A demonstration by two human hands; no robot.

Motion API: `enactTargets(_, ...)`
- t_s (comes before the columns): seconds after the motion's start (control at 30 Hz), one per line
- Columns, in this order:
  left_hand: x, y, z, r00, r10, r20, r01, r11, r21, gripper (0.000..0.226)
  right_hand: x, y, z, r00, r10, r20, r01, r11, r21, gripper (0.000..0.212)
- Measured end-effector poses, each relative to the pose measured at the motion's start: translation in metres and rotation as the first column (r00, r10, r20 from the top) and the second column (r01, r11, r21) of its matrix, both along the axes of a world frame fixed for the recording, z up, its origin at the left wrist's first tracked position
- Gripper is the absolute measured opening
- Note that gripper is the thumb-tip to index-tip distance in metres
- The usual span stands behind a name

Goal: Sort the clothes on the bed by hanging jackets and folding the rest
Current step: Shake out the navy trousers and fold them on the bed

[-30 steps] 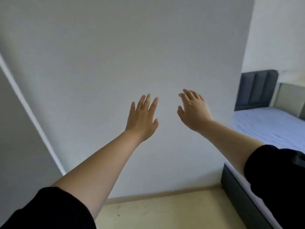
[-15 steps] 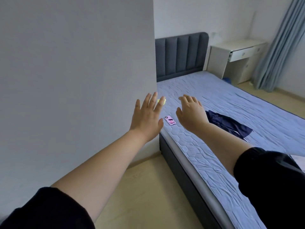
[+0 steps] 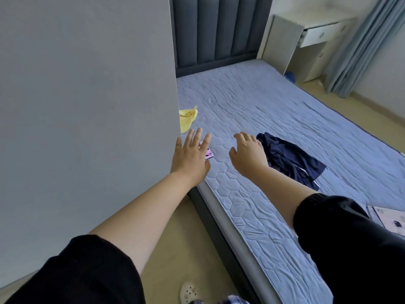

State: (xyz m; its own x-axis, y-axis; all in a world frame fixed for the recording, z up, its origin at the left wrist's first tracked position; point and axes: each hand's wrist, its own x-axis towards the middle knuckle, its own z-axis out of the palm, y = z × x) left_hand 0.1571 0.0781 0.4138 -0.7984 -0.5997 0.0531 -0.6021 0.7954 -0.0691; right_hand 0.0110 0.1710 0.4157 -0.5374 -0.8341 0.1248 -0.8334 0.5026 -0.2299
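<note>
Compared with half a second earlier, the view has swung further toward the bed [image 3: 252, 102]. The grey wall [image 3: 87, 106] now fills only the left side. A yellow garment [image 3: 188, 119] shows more fully at the wall's edge, where only a sliver peeked out before, and a white shoe [image 3: 188, 294] has come into sight on the floor at the bottom. Both arms stay stretched forward as before.

The left hand [image 3: 190, 157] hovers palm down over the bed's near corner, fingers straight and spread wide, holding nothing. It partly covers a pink phone [image 3: 209, 154] lying on the mattress. The right hand [image 3: 247, 154] is near it, also above the mattress, fingers loosely bent downward and empty. Just past its knuckles a crumpled dark navy garment [image 3: 291, 161] lies on the quilted cover, well apart from the yellow one. Whether the hand touches it cannot be told. Farther right stand a white desk [image 3: 311, 34] and a blue curtain [image 3: 359, 40].
</note>
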Motion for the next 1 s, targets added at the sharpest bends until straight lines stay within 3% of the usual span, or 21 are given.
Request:
enactTargets(0.23,-0.057,-0.060,-0.104,0.996,0.076,0.049,-0.085,0.971,0.223,0.070,-0.064,-0.076,-0.111,0.993,-0.022,0.116,0.006,0.990,0.141,0.041)
enactTargets(0.53,-0.119,-0.101,-0.318,0.984,0.177,0.030,-0.172,0.879,0.445,0.069,-0.127,-0.140,-0.326,0.966,-0.111,0.232,0.032,0.947,0.318,0.043)
enactTargets(0.73,-0.139,-0.074,-0.468,0.973,0.211,0.096,-0.226,0.773,0.593,0.068,-0.159,-0.123,-0.473,0.950,-0.179,0.254,0.010,0.834,0.551,0.068)
enactTargets(0.87,-0.157,-0.055,-0.537,0.985,0.158,0.072,-0.169,0.779,0.603,0.065,-0.180,-0.100,-0.550,0.972,-0.073,0.223,-0.096,0.744,0.661,0.078)
enactTargets(1.0,-0.174,-0.050,-0.575,0.980,0.196,0.046,-0.192,0.844,0.501,0.062,-0.191,-0.091,-0.602,0.980,0.016,0.196,-0.130,0.801,0.585,0.080)
